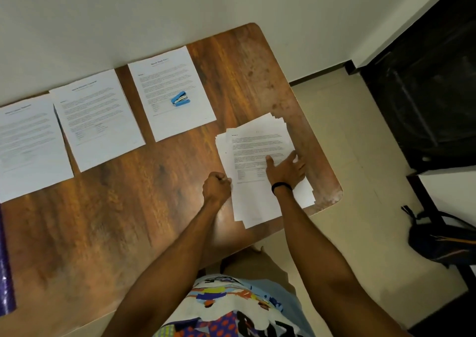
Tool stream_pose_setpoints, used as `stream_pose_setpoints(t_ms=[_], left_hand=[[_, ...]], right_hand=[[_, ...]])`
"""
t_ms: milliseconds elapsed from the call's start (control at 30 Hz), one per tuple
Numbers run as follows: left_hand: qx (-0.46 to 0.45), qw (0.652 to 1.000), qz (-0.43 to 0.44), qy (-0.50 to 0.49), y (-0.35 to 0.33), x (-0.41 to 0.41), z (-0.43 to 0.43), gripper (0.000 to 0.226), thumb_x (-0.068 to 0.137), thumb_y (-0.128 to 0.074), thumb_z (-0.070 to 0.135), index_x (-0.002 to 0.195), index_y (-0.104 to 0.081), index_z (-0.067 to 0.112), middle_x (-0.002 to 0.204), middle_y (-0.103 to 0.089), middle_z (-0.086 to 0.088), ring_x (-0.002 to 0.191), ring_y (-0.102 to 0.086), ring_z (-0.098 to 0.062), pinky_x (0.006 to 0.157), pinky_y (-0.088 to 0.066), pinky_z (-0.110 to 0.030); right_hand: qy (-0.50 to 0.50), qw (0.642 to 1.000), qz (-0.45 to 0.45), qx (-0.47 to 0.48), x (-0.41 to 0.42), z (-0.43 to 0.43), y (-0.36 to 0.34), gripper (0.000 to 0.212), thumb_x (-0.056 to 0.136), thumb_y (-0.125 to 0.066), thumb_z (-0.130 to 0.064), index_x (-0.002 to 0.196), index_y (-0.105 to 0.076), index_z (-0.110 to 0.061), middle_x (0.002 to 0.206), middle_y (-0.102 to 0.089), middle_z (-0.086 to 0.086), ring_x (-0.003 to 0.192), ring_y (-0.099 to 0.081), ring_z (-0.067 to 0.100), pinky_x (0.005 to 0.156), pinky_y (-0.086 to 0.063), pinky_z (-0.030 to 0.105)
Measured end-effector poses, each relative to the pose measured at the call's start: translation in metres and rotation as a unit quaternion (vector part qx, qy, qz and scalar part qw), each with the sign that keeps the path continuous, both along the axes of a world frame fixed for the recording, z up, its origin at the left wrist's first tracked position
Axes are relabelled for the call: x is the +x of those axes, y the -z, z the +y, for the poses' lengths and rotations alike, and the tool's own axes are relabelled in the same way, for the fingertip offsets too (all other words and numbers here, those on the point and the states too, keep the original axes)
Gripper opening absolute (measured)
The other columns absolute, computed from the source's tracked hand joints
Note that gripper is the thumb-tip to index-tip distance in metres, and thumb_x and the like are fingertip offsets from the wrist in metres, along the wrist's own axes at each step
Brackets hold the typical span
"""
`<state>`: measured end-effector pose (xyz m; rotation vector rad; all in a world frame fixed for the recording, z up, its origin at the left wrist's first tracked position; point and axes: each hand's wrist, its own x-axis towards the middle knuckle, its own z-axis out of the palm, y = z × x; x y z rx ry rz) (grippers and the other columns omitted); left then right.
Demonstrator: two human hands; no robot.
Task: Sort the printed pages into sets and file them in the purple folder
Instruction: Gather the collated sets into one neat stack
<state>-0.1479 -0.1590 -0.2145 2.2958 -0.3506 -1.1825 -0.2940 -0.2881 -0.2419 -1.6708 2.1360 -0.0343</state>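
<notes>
1. the purple folder (5, 267) is cut off by the left edge; only a narrow strip shows.
2. the leftmost page (28, 143) also runs out at the left edge.
3. the print on every sheet is too small and blurred to read.
4. the right hand (286, 170) covers part of the loose stack (257, 141); the lower sheets hide under the top one.
5. the left hand (216, 184) is curled at the stack's edge; whether it pinches a sheet cannot be told.
6. the blue stapler (181, 99) hides a few lines of the rightmost page (164, 79).
</notes>
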Motion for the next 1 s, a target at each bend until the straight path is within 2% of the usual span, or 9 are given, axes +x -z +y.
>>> stream_pose_setpoints(t_ms=[367,500,633,733,867,900,933,967,1000], left_hand=[[0.001,0.995,-0.042,-0.085,0.008,0.07,0.095,0.039,0.09,-0.07,0.026,0.117,-0.055,0.003,0.107,-0.062,-0.007,0.094,-0.061,-0.025,0.074,-0.047,-0.031],[0.033,0.984,-0.072,-0.16,0.011,0.13,0.189,0.037,0.091,-0.069,0.024,0.116,-0.061,-0.002,0.114,-0.066,-0.018,0.105,-0.064,-0.038,0.083,-0.052,-0.038],[0.067,0.97,-0.092,-0.215,0.0,0.175,0.272,0.029,0.09,-0.069,0.017,0.11,-0.064,-0.004,0.11,-0.068,-0.018,0.103,-0.064,-0.038,0.089,-0.054,-0.045],[0.082,0.966,-0.085,-0.23,0.001,0.193,0.316,0.022,0.088,-0.07,0.015,0.101,-0.066,-0.002,0.106,-0.07,-0.018,0.1,-0.066,-0.037,0.085,-0.056,-0.045],[0.045,0.967,-0.086,-0.237,-0.001,0.201,0.35,0.038,0.093,-0.067,0.015,0.125,-0.058,-0.003,0.126,-0.063,-0.017,0.118,-0.06,-0.037,0.1,-0.048,-0.041],[0.036,0.97,-0.091,-0.222,-0.005,0.2,0.354,0.048,0.094,-0.067,0.022,0.135,-0.05,0.004,0.134,-0.059,-0.013,0.124,-0.056,-0.034,0.106,-0.044,-0.04],[0.034,0.973,-0.113,-0.198,-0.008,0.197,0.359,0.057,0.094,-0.066,0.032,0.142,-0.042,0.013,0.14,-0.054,-0.007,0.128,-0.053,-0.03,0.11,-0.04,-0.04],[0.032,0.975,-0.133,-0.177,-0.009,0.197,0.363,0.065,0.093,-0.067,0.039,0.146,-0.035,0.019,0.144,-0.05,-0.004,0.132,-0.049,-0.028,0.113,-0.037,-0.04],[0.016,0.975,-0.14,-0.171,-0.009,0.2,0.364,0.072,0.092,-0.068,0.039,0.15,-0.03,0.018,0.147,-0.046,-0.003,0.135,-0.045,-0.027,0.115,-0.034,-0.039]], right_hand=[[-0.137,0.984,-0.062,0.1,0.092,0.102,-0.001,0.102,0.083,-0.068,-0.061,0.155,-0.016,-0.01,0.157,-0.027,0.02,0.141,-0.03,0.042,0.116,-0.028,0.055],[-0.218,0.958,-0.114,0.149,0.145,0.178,-0.003,0.073,0.094,-0.064,-0.041,0.152,-0.028,-0.012,0.153,-0.036,0.013,0.139,-0.038,0.033,0.116,-0.033,0.044],[-0.207,0.91,-0.256,0.251,0.186,0.24,-0.013,0.031,0.099,-0.061,-0.015,0.128,-0.051,-0.011,0.133,-0.06,0.008,0.12,-0.059,0.029,0.094,-0.049,0.027],[-0.225,0.905,-0.263,0.249,0.205,0.271,-0.013,0.024,0.096,-0.063,-0.01,0.119,-0.059,-0.009,0.124,-0.067,0.007,0.109,-0.065,0.026,0.083,-0.052,0.025],[-0.284,0.902,-0.263,0.193,0.218,0.294,-0.023,0.015,0.101,-0.054,-0.011,0.115,-0.059,-0.01,0.123,-0.063,0.013,0.116,-0.059,0.025,0.097,-0.049,0.03],[-0.3,0.905,-0.245,0.173,0.218,0.296,-0.025,0.011,0.101,-0.052,-0.009,0.109,-0.06,-0.012,0.138,-0.04,0.019,0.115,-0.058,0.022,0.095,-0.049,0.029],[-0.298,0.909,-0.249,0.154,0.219,0.297,-0.027,0.012,0.098,-0.054,-0.004,0.101,-0.06,-0.014,0.098,-0.047,-0.011,0.108,-0.061,0.021,0.086,-0.051,0.025],[-0.282,0.909,-0.272,0.144,0.219,0.297,-0.027,0.018,0.094,-0.057,0.003,0.093,-0.06,-0.015,0.097,-0.064,0.006,0.101,-0.064,0.022,0.077,-0.053,0.022],[-0.266,0.909,-0.286,0.145,0.218,0.298,-0.023,0.024,0.091,-0.06,0.006,0.085,-0.06,-0.017,0.091,-0.064,0.003,0.093,-0.065,0.022,0.071,-0.054,0.023]])
